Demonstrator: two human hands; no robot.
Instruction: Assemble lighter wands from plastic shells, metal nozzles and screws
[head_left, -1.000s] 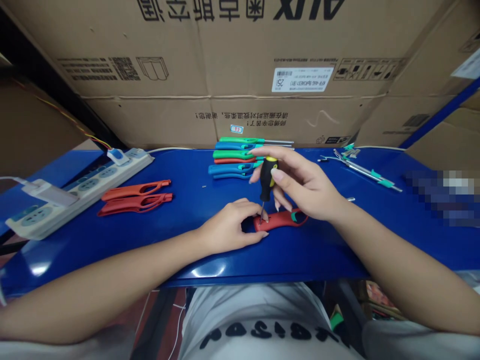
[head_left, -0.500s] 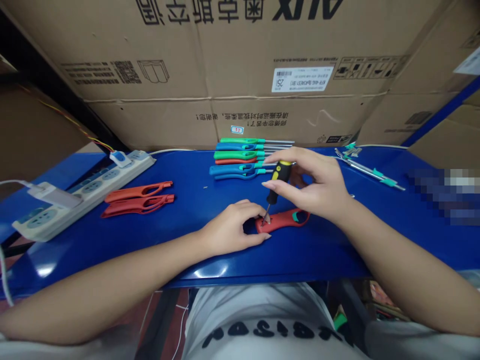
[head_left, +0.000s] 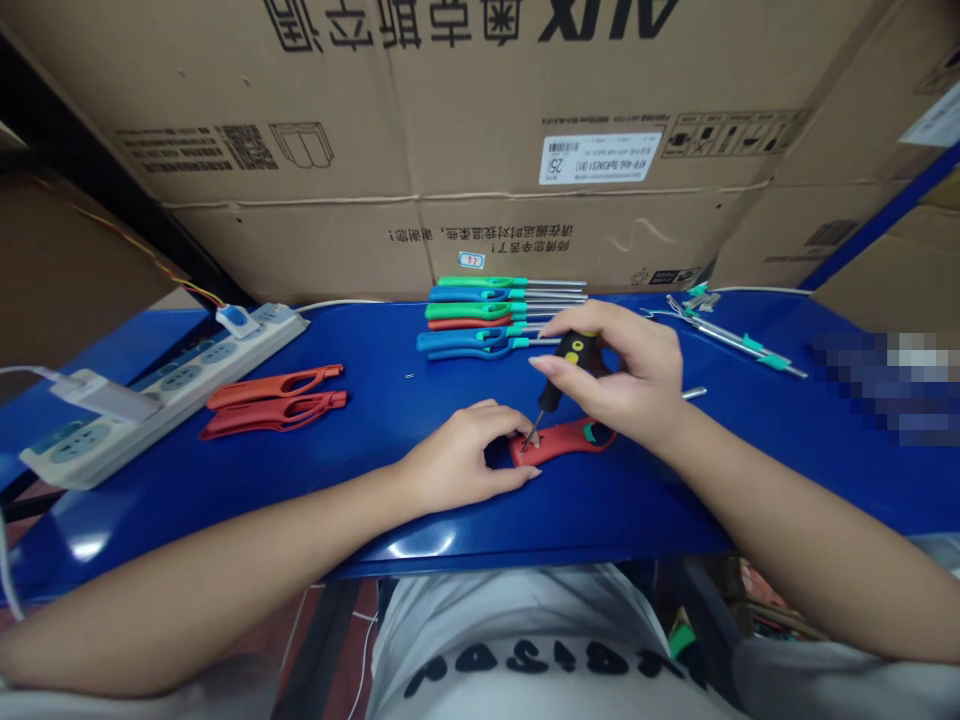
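My left hand (head_left: 465,460) rests on the table with thumb and fingers closed around the butt end of a red lighter handle (head_left: 559,442), which lies flat. A turquoise trigger shows in the handle's loop at its right end, partly behind my other wrist. My right hand (head_left: 630,375) grips a black and yellow screwdriver (head_left: 576,362) from above. The driver leans to the right, its tip touching the handle near my left fingertips; any screw under the tip is too small to make out.
Red handle shells (head_left: 276,400) lie at left beside a white power strip (head_left: 169,390). Several assembled lighters (head_left: 472,320) are lined up at the back. Metal tubes with turquoise parts (head_left: 739,338) lie back right. A cardboard wall (head_left: 300,235) closes off the blue table's (head_left: 375,400) rear.
The screwdriver's handle has tipped further to the right, and my right fingers have shifted around it. My left hand and the red lighter handle hold their place.
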